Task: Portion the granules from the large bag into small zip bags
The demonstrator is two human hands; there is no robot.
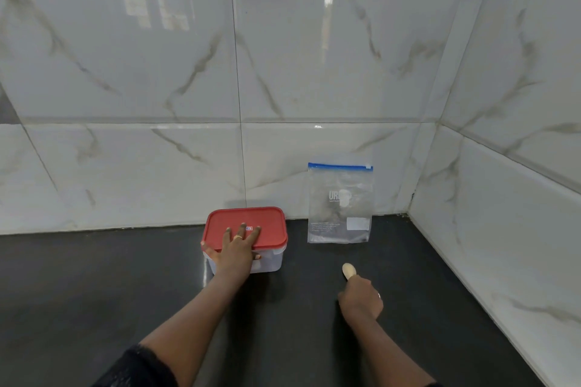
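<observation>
The zip bag [339,204] stands on the dark counter [94,276], leaning back against the tiled wall [157,72]. Its long axis is upright and its blue seal strip runs across the top. It looks clear and nearly empty, and I cannot make out any granules in it.

The right hand [361,298] is the nearer one. The bag lies straight ahead of it and slightly to its left, with bare counter between them. Its grip is closed round a pale utensil [348,271], whose rounded end pokes out of the fist toward the bag.

The left hand [234,250] lies on the red lid [270,229] of a clear plastic container [270,261]. Its fingers are straight and spread, and the thumb tip shows at the front wall just under the rim — a flat press rather than a pinch. The container sits to the left of the bag, near it but not touching. Its contents are too indistinct to name.

My reading is that set-up is still under way and no portioning has started. The lid is on and the bag's seal appears shut. Any reach for the bag probably falls to the right hand, though the utensil occupies it — taking the bag by its top edge would suit how it leans.
</observation>
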